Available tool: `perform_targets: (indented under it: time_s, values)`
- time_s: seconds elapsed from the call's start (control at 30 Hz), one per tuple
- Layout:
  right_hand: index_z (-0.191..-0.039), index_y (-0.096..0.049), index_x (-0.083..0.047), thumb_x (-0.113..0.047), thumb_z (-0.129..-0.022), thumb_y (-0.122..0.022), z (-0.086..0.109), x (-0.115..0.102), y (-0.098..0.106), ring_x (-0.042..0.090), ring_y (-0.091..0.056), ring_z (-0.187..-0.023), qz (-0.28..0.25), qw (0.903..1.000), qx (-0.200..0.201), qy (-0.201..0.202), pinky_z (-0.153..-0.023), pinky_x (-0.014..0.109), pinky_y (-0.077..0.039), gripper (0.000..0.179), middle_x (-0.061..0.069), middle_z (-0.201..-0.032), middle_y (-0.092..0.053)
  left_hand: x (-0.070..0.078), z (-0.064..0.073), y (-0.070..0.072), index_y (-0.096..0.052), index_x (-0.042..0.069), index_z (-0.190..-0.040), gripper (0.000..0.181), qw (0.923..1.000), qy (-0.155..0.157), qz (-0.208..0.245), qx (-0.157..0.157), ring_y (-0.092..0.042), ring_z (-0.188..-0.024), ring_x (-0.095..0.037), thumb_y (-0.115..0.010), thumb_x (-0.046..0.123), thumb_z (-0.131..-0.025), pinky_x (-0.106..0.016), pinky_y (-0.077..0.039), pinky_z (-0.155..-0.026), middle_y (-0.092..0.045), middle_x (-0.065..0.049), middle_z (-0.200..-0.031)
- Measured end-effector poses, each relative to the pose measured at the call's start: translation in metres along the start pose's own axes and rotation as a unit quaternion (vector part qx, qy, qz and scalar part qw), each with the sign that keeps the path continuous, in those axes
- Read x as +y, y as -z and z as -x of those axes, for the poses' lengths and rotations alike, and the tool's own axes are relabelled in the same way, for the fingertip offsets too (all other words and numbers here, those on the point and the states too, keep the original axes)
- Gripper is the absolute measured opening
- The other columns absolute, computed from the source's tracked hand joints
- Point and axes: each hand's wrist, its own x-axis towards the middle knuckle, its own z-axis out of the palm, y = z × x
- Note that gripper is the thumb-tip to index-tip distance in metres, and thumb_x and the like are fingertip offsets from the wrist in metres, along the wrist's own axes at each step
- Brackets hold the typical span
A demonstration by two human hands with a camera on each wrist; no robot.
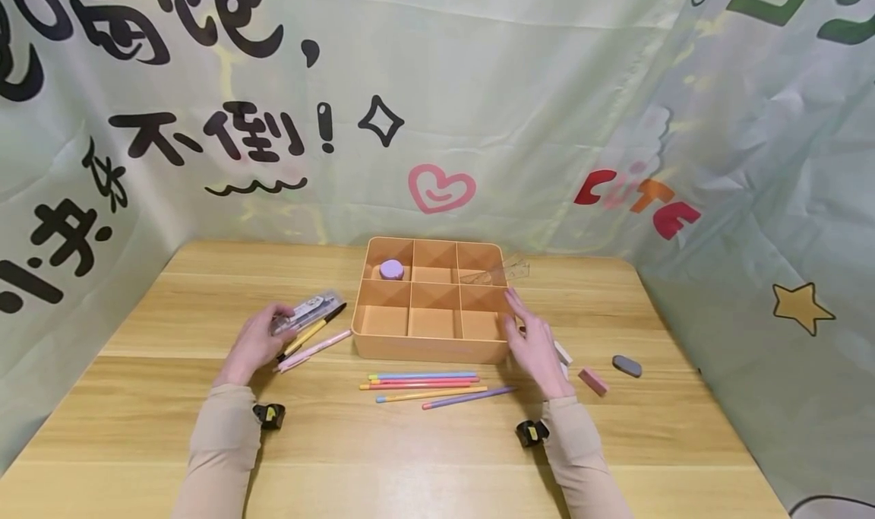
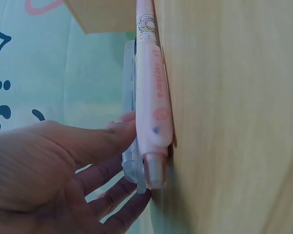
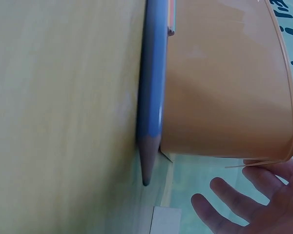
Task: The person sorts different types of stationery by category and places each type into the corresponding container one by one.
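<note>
My left hand [image 1: 254, 346] holds a clear plastic case [image 1: 320, 306] left of the tan organizer [image 1: 431, 349]. In the left wrist view the thumb and fingers lie on either side of the case [image 2: 129, 78], partly hidden behind a pink pen [image 2: 154, 97]. A yellow-and-black pen [image 1: 307, 335] lies beside the case. At the organizer's right front corner, my right hand [image 1: 536, 350] touches its side with fingers extended and spread. The organizer has several compartments; a purple round object [image 1: 391, 269] sits in the back left one. A clear ruler [image 1: 517, 267] sticks out over the back right one.
Several coloured pencils [image 1: 424, 385] lie in front of the organizer, with a purple pencil [image 1: 472, 397] nearest the right hand. A white block [image 1: 563, 352], a pink eraser [image 1: 592, 381] and a grey oval object [image 1: 627, 365] lie to the right. Printed cloth [image 1: 519, 124] hangs behind the table.
</note>
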Motion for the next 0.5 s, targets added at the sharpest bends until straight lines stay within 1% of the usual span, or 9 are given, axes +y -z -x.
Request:
perform_targets:
  time_s: [0.07, 0.13, 0.17, 0.23, 0.3, 0.33, 0.37, 0.43, 0.5]
  values:
    - [-0.149, -0.045, 0.0, -0.009, -0.102, -0.048, -0.0002, -0.0003, 0.0001, 0.008, -0.03, -0.047, 0.0, 1.0, 0.0, 0.0, -0.084, 0.048, -0.06, 0.048, 0.015, -0.159, -0.041, -0.0006, -0.0002, -0.0002, -0.05, -0.003, -0.133, 0.042, 1.0, 0.002, 0.002, 0.001, -0.054, -0.113, -0.049, -0.065, 0.006, -0.094, -0.064, -0.044, -0.098, -0.052, -0.037, -0.134]
    - [-0.149, -0.045, -0.001, -0.009, -0.102, -0.048, -0.0002, -0.0002, 0.0002, 0.007, -0.03, -0.048, 0.005, 1.0, 0.0, -0.001, -0.081, 0.044, -0.06, 0.048, 0.014, -0.159, -0.041, -0.0016, -0.0004, -0.001, -0.05, -0.003, -0.132, 0.042, 1.0, -0.001, 0.001, 0.005, -0.054, -0.113, -0.049, -0.065, 0.005, -0.094, -0.063, -0.044, -0.097, -0.052, -0.037, -0.134]
    - [-0.149, -0.045, -0.001, -0.01, -0.102, -0.048, -0.0001, -0.0004, 0.0003, 0.006, -0.03, -0.047, 0.006, 1.0, -0.001, -0.001, -0.083, 0.042, -0.06, 0.048, 0.014, -0.159, -0.041, -0.002, -0.0005, -0.0014, -0.05, -0.002, -0.132, 0.042, 1.0, -0.002, 0.001, 0.007, -0.054, -0.113, -0.048, -0.065, 0.005, -0.094, -0.064, -0.044, -0.098, -0.053, -0.036, -0.134]
    - [-0.149, -0.045, -0.001, -0.009, -0.102, -0.048, 0.0, -0.0002, 0.0002, 0.008, -0.027, -0.044, 0.004, 1.0, -0.001, -0.003, -0.078, 0.041, -0.059, 0.048, 0.014, -0.159, -0.041, -0.0025, -0.0007, -0.0021, -0.05, -0.002, -0.132, 0.042, 0.9999, -0.006, -0.003, 0.01, -0.054, -0.114, -0.048, -0.065, 0.004, -0.094, -0.064, -0.043, -0.099, -0.053, -0.036, -0.134]
    - [-0.149, -0.046, 0.0, -0.008, -0.102, -0.048, 0.0001, 0.0006, -0.0002, 0.011, -0.031, -0.045, 0.006, 1.0, 0.002, 0.0, -0.082, 0.042, -0.06, 0.047, 0.015, -0.159, -0.041, -0.0029, -0.0011, -0.0026, -0.05, -0.003, -0.133, 0.043, 0.9998, -0.012, -0.008, 0.013, -0.053, -0.115, -0.049, -0.065, 0.004, -0.094, -0.065, -0.042, -0.1, -0.053, -0.036, -0.134]
    - [-0.148, -0.046, 0.0, -0.008, -0.102, -0.048, 0.0001, 0.0009, -0.0005, 0.014, -0.04, -0.048, 0.006, 1.0, 0.005, 0.003, -0.084, 0.044, -0.061, 0.047, 0.015, -0.158, -0.042, -0.0027, -0.001, -0.0027, -0.049, -0.003, -0.134, 0.043, 0.9997, -0.015, -0.01, 0.014, -0.053, -0.115, -0.049, -0.065, 0.004, -0.094, -0.066, -0.041, -0.1, -0.053, -0.036, -0.134]
    - [-0.148, -0.046, 0.0, -0.007, -0.102, -0.048, 0.0002, 0.0011, -0.0007, 0.017, -0.043, -0.051, 0.005, 1.0, 0.007, 0.004, -0.084, 0.046, -0.06, 0.047, 0.016, -0.158, -0.042, -0.0025, -0.001, -0.0025, -0.049, -0.003, -0.135, 0.044, 0.9997, -0.015, -0.01, 0.014, -0.052, -0.116, -0.049, -0.064, 0.005, -0.094, -0.066, -0.041, -0.101, -0.053, -0.036, -0.134]
    - [-0.148, -0.047, 0.001, -0.007, -0.101, -0.049, 0.0, 0.0018, -0.0013, 0.02, -0.046, -0.057, 0.007, 0.9999, 0.01, 0.007, -0.083, 0.046, -0.06, 0.047, 0.016, -0.158, -0.042, -0.0028, -0.0012, -0.0025, -0.048, -0.003, -0.136, 0.046, 0.9997, -0.017, -0.01, 0.015, -0.052, -0.116, -0.05, -0.064, 0.005, -0.094, -0.066, -0.041, -0.1, -0.053, -0.036, -0.135]
    - [-0.148, -0.047, 0.001, -0.007, -0.101, -0.049, -0.0002, 0.0018, -0.0014, 0.017, -0.046, -0.057, 0.007, 0.9999, 0.011, 0.008, -0.078, 0.04, -0.061, 0.047, 0.016, -0.158, -0.042, -0.0028, -0.0011, -0.0023, -0.047, -0.003, -0.137, 0.047, 0.9997, -0.018, -0.01, 0.014, -0.052, -0.116, -0.05, -0.064, 0.005, -0.094, -0.066, -0.041, -0.1, -0.053, -0.035, -0.134]
